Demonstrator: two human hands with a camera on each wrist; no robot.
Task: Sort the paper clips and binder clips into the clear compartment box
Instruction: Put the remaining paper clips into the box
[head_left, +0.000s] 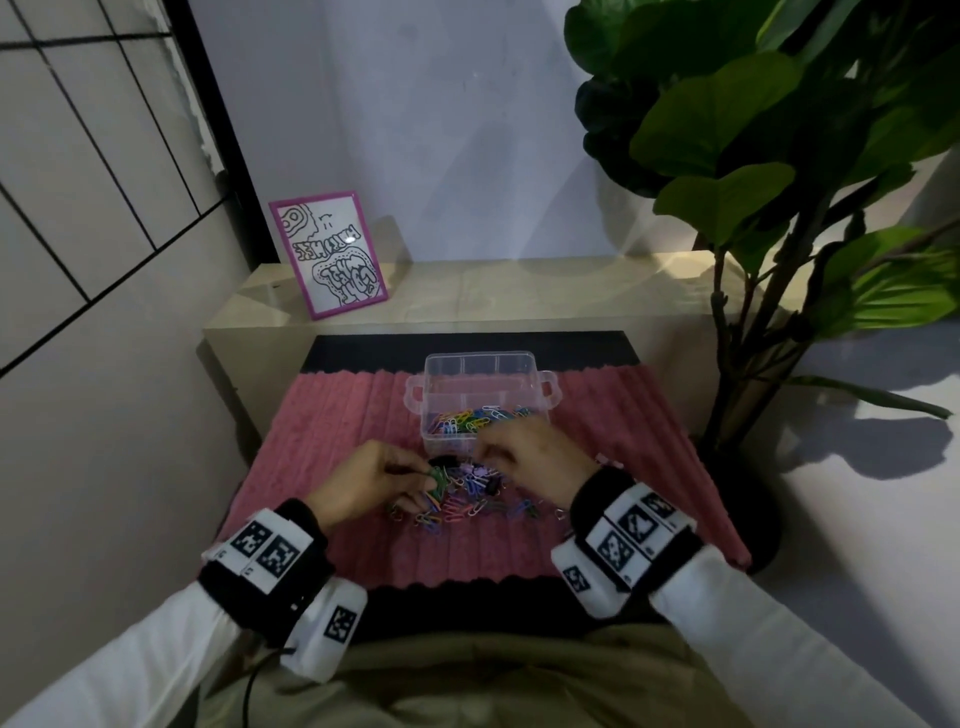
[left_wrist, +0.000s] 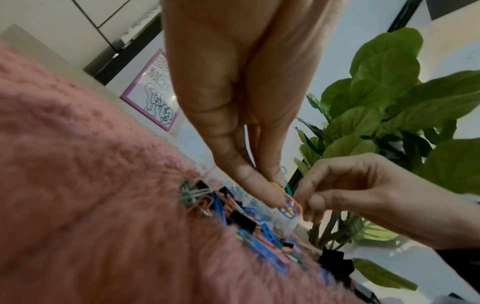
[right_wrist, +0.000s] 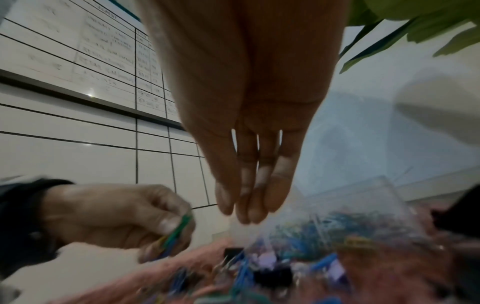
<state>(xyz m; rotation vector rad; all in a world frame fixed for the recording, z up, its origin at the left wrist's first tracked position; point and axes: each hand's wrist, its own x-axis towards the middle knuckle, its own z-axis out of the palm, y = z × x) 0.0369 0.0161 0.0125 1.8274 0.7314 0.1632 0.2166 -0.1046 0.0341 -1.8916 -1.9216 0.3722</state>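
1. My left hand (head_left: 363, 480) pinches a small bunch of paper clips (left_wrist: 289, 202).
2. My right hand (head_left: 530, 457) hovers beside it, fingers straight and together, holding nothing.
3. Loose clips (head_left: 467, 501) lie on the pink mat (head_left: 322, 415); behind stands the clear compartment box (head_left: 480, 400), clips in its near compartment.

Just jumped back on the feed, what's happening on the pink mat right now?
A person is sorting clips. The left hand pinches a small bunch of coloured paper clips just above the loose pile on the pink mat. The right hand hovers beside it, near the front of the clear compartment box; it seems to hold nothing, though its fingertips are blurred. One near compartment already holds many paper clips. Black binder clips still lie in the pile.
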